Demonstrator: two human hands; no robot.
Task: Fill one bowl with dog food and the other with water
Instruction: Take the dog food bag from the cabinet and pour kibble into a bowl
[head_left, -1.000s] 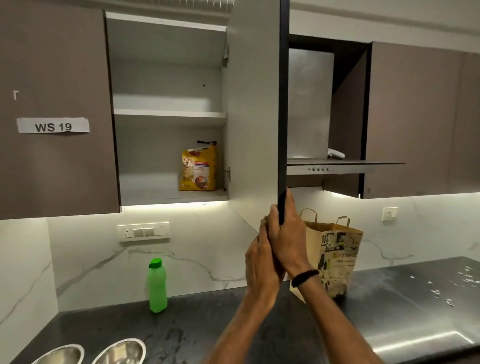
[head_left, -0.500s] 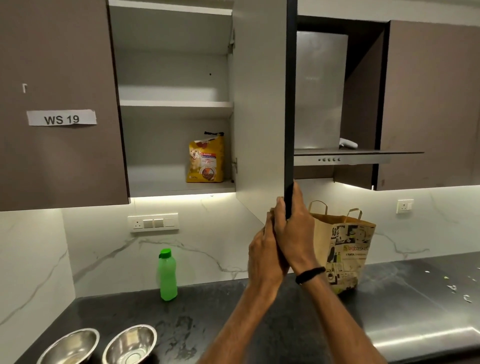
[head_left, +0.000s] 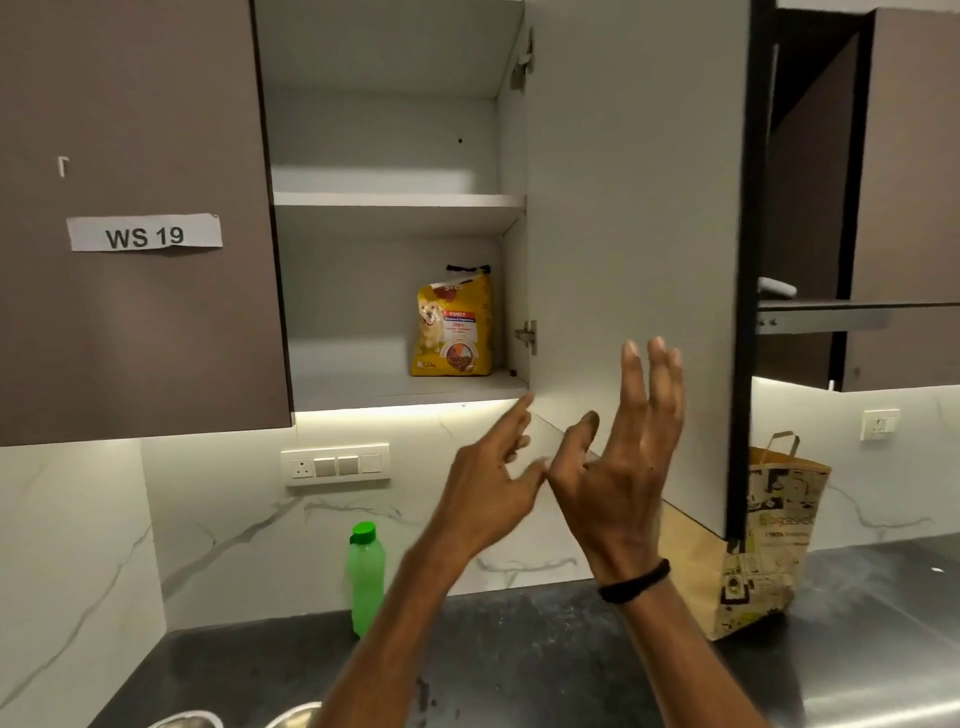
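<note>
- The yellow dog food bag (head_left: 452, 322) stands straight up on the low shelf (head_left: 353, 389) of the open cupboard, tucked in the right corner.
- The left hand (head_left: 488, 483) holds nothing. Its fingers are loose and one points up at the shelf edge.
- The right hand (head_left: 618, 467) holds nothing too. Its fingers are spread wide in front of the open door (head_left: 634, 208).
- The bag is up and to the left of both hands. The left hand is nearer, so I think it has the shorter reach.
- The two bowls (head_left: 296, 714) sit on the dark counter (head_left: 519, 649), cut off at the bottom, so I cannot see inside them.
- I cannot tell if the top of the bag is open.
- A green bottle (head_left: 366, 577) stands by the wall. I cannot tell how full it is.
- The door hides part of a paper bag (head_left: 774, 545).
</note>
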